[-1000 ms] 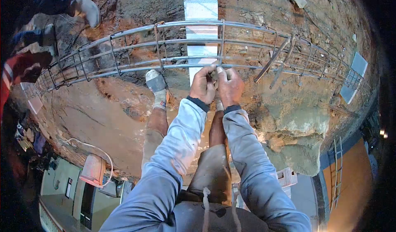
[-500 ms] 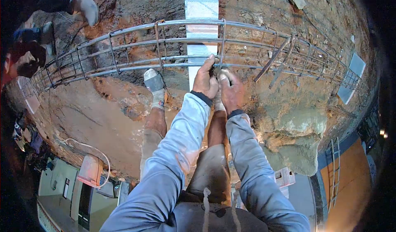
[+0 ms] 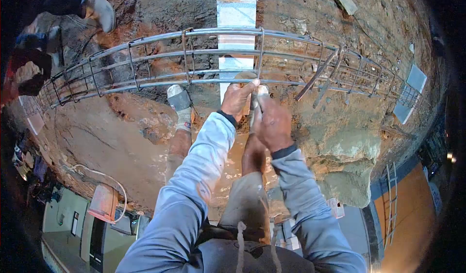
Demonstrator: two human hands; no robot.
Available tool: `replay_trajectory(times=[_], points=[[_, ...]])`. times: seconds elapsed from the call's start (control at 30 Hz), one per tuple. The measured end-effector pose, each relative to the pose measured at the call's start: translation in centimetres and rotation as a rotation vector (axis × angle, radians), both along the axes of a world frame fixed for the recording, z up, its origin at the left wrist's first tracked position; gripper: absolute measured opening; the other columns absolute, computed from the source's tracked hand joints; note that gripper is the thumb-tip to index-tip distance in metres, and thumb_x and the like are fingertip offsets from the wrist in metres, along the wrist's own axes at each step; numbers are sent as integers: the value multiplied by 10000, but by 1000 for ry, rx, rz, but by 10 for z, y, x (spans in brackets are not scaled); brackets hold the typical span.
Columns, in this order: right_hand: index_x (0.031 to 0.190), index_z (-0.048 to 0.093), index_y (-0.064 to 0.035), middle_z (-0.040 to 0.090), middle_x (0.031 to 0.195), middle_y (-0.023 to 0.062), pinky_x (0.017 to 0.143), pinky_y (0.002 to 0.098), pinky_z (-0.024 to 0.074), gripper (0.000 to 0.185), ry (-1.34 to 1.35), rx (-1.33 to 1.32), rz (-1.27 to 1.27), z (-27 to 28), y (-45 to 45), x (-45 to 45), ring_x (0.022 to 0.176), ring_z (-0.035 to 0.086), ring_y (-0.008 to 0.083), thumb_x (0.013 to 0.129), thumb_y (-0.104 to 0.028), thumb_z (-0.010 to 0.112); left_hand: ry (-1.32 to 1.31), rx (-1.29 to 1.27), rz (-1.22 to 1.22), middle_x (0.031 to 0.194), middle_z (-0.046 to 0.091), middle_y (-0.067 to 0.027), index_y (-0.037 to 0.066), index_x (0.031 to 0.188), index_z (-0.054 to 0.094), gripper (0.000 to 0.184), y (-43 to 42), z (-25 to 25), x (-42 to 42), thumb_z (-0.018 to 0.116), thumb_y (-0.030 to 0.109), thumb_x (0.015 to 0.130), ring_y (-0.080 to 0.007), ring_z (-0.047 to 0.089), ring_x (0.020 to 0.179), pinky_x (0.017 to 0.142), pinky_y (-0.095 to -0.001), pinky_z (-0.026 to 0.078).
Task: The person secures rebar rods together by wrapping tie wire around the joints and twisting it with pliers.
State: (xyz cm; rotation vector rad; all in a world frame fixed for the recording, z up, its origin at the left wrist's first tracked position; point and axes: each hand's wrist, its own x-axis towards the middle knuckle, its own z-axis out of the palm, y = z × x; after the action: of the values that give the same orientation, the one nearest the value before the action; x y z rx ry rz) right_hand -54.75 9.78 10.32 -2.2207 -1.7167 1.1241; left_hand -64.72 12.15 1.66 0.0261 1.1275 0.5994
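A long rebar cage (image 3: pixel 160 84) of steel bars and square stirrups runs across in front of me, curved by the lens. My left hand (image 3: pixel 238 99) is closed at its near lower bar beside a stirrup, the fingers behind the bar and the thumb against it. Just below and to the right, my right hand (image 3: pixel 275 125) is closed in a fist, apart from the bar. What it holds, if anything, cannot be made out. Under the cage lies a pale flat board (image 3: pixel 236 42). My feet, in worn grey-and-white footwear (image 3: pixel 178 98), stand close to the cage.
Two short steel strips (image 3: pixel 318 74) lean on the cage at right. Another person's leg and shoe (image 3: pixel 102 12) are at upper left. Wet, uneven mud (image 3: pixel 121 127) surrounds me. Behind stand a bucket (image 3: pixel 103 201) and a ladder (image 3: pixel 391 202); another board (image 3: pixel 410 93) is far right.
My right hand has drawn back from the bar, down and toward me. My left hand has shifted slightly left and its thumb has tipped rightward onto the bar.
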Motion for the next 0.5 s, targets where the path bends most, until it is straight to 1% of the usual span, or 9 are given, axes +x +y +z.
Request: replay_trajectory(times=[0.03, 0.1, 0.2, 0.27, 0.37, 0.4, 0.43, 0.47, 0.5], points=[[900, 557, -43, 585, 723, 183, 599, 463, 465, 135, 12, 74, 22, -3, 10, 4, 676, 584, 383, 781, -107, 557, -99, -54, -22, 857, 605, -36, 28, 994, 596, 270, -4, -9, -6, 681, 209, 812, -146, 589, 781, 671, -275, 488], [921, 576, -44, 581, 703, 181, 603, 443, 463, 146, 24, 151, 47, -16, 25, 12, 675, 579, 388, 784, -93, 569, -142, -101, -48, 855, 612, -52, 28, 997, 593, 277, -10, -23, -11, 680, 217, 815, -163, 605, 715, 624, -298, 506], [906, 580, -39, 593, 727, 182, 603, 431, 465, 144, -52, 139, 66, -33, 40, 26, 704, 590, 374, 790, -124, 571, -65, -130, -42, 827, 619, -61, 31, 968, 605, 260, 1, 1, -6, 682, 226, 814, -170, 609, 646, 558, -317, 515], [837, 571, -37, 616, 788, 211, 613, 487, 465, 119, -134, -53, -101, -37, 49, 37, 744, 599, 392, 783, -142, 555, -121, -187, -35, 866, 619, 23, 76, 974, 620, 237, 3, 4, -5, 683, 237, 812, -84, 553, 810, 744, -292, 418], [847, 588, -16, 617, 775, 234, 617, 488, 463, 160, -211, -196, -156, -44, 26, 43, 743, 601, 405, 799, -164, 552, 32, -34, -52, 900, 630, -3, 68, 1024, 614, 301, -2, 8, -1, 654, 298, 833, -111, 572, 853, 784, -297, 429], [823, 635, 1, 599, 616, 144, 577, 386, 468, 214, -9, -325, -301, -63, 6, 51, 594, 610, 249, 822, -179, 519, 31, -39, -52, 900, 630, -3, 68, 1024, 614, 301, -5, 12, -1, 654, 298, 833, -111, 572, 853, 784, -297, 429], [823, 635, 1, 599, 616, 144, 577, 386, 468, 214, -14, -323, -303, -67, -5, 48, 594, 610, 249, 822, -179, 519, 55, -78, -89, 872, 638, -46, 28, 993, 622, 305, -4, 19, -1, 624, 302, 858, -140, 597, 788, 714, -292, 470], [847, 641, 0, 612, 639, 138, 590, 372, 476, 219, 188, -488, -390, -64, -15, 42, 614, 619, 214, 822, -186, 527, 74, -115, -129, 845, 645, -89, -11, 963, 630, 329, -3, 22, 1, 594, 306, 883, -169, 623, 724, 644, -287, 511], [872, 647, -1, 624, 662, 131, 603, 358, 483, 228, 392, -652, -475, -60, -23, 36, 634, 628, 179, 822, -192, 534, 64, -113, -134, 845, 645, -89, -11, 963, 630, 329, -4, 19, 3, 594, 306, 883, -169, 623, 724, 644, -287, 511]])
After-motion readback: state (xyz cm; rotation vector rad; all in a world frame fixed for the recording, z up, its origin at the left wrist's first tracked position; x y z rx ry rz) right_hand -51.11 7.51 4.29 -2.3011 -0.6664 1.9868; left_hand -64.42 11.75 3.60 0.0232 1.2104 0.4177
